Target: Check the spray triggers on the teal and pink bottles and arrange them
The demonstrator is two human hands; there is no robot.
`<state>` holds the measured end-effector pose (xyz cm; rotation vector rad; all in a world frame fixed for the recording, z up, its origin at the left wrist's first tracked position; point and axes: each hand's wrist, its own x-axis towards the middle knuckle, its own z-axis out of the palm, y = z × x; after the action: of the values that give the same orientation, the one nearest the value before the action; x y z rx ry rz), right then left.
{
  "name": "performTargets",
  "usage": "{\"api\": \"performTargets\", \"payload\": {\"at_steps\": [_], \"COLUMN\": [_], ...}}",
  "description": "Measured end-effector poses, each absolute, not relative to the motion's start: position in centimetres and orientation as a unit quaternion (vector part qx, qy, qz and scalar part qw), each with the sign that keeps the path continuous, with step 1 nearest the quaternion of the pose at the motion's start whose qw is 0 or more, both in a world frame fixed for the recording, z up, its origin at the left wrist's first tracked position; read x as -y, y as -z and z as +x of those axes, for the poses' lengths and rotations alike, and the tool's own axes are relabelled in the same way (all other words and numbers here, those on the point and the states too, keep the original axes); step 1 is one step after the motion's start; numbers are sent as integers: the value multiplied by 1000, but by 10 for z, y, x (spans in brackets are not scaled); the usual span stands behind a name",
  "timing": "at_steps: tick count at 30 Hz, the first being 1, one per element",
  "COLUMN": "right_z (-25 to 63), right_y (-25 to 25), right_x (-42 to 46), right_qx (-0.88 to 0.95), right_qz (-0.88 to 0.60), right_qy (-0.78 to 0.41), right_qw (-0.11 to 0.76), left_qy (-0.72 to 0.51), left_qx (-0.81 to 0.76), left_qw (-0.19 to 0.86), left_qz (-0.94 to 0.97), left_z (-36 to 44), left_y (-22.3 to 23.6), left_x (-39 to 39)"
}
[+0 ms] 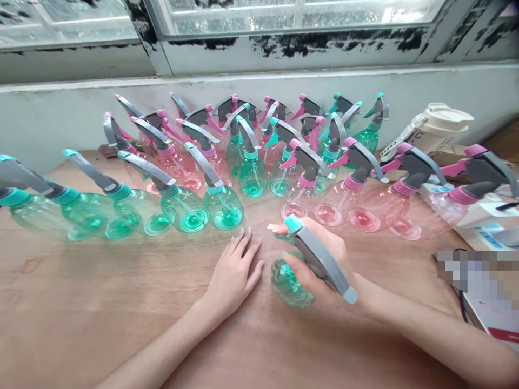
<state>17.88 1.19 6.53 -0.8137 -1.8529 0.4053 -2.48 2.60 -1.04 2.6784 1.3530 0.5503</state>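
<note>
At the left of the frame, green-capped bottles (pixel 184 208) stand in a front row so close that they seem to overlap; a knock on one might topple its neighbours. Lower centre, the left grip (pixel 235 270) lies flat on the desk (pixel 101 302), fingers extended and holding nothing; its fingertips are near the row's last bottle, so a forward slide could push it.

Right of that hand, the green spray bottle (pixel 290 281) is in the right grip (pixel 326 246), which is closed round its neck just under the grey trigger head (pixel 324 262). Whether its base touches the desk I cannot tell. The round body hangs outside the fingers, so a loose hold could let it swing or slip. Just beyond, pink-collared bottles (pixel 338 202) crowd close; a careless reach might tip one.
</note>
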Motion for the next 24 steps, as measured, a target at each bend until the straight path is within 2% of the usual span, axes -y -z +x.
{"api": "performTargets", "payload": {"at_steps": [10,15,21,24], "right_z": [182,183,184,184], "right_y": [-80,-84,-72,-65], "right_x": [-15,-14,-14,-12], "right_qx": [798,803,780,776], "right_qz": [-328,-331,-341,-327], "right_qy": [-157,-187,-231,-210], "right_qw": [480,459,471,497], "left_qy": [-163,-160,-157,-159], "left_qx": [-447,-445,-445,-445], "left_qw": [58,64,61,51], "left_qz": [878,879,880,880], "left_z": [-27,-27,-26,-26], "left_y": [13,7,6,9], "left_x": [-27,-30,-28,-27]}}
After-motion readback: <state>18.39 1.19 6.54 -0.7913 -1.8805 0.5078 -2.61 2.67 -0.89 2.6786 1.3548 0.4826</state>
